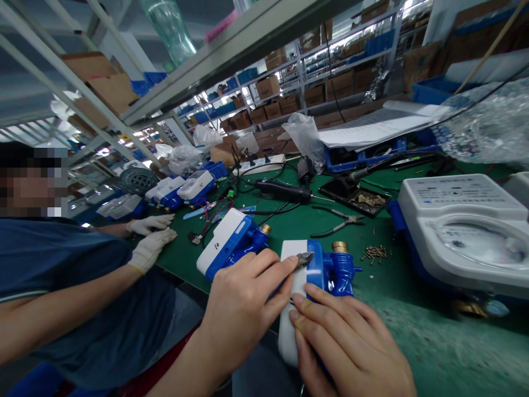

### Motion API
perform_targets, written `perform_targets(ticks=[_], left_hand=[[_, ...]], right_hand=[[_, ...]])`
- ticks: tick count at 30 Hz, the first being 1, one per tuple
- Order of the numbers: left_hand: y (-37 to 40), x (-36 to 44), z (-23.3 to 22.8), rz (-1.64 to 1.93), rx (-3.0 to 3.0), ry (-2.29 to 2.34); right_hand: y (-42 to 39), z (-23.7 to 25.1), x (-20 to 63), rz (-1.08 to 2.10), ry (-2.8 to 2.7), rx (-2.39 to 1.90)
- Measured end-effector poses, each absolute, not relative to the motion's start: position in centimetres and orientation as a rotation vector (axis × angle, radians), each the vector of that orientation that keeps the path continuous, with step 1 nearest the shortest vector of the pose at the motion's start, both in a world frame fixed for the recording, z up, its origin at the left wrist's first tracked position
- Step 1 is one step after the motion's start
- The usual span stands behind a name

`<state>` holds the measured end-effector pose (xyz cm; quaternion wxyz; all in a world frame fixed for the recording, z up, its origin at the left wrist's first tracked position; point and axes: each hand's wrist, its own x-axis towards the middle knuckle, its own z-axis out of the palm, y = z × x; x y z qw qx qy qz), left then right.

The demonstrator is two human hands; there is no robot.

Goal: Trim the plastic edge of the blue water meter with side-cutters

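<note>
meter (314,267): white and blue, at the near edge of the green bench (467,353), between both hands; brass fitting (340,247) facing up on its far right side. whether the bench bears its lower end: hidden.

left hand (246,298): thumb and forefinger pinching a small tool (305,258), dark pointed tip over the white casing near the blue band; handle covered by the hand. whether the tip touches the casing: cannot tell.

right hand (351,342): fingers close together, tips against the white casing below the tool. whether they pinch anything small there: cannot tell.

surroundings: second meter (223,242) just left, tilted, handwritten marks on its white side. loose screws (375,254) to the right, in a small heap. pliers (336,223) beyond, handles parted. power screwdriver (283,191) farther back. large-looking meter (463,201) at far right. at left, a co-worker's white gloves (149,248) at the bench edge, apart from the meters in front.
</note>
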<state>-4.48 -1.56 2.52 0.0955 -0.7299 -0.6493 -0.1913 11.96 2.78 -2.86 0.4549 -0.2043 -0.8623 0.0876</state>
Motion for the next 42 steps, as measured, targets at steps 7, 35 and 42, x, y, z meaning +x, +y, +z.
perform_targets(ticks=[7, 35, 42], left_hand=[[-1.7, -4.3, 0.7, -0.723, -1.94, -1.954], [-8.8, -2.6, 1.3, -0.486, -2.075, -1.482], [-8.1, -2.9, 0.8, -0.663, -2.053, -1.521]], right_hand=[[2.4, -2.7, 12.2, 0.256, -2.112, -0.513], [1.9, -1.0, 14.2, 1.015, -1.884, -0.638], [2.5, -1.5, 15.1, 1.05, -1.78, -0.684]])
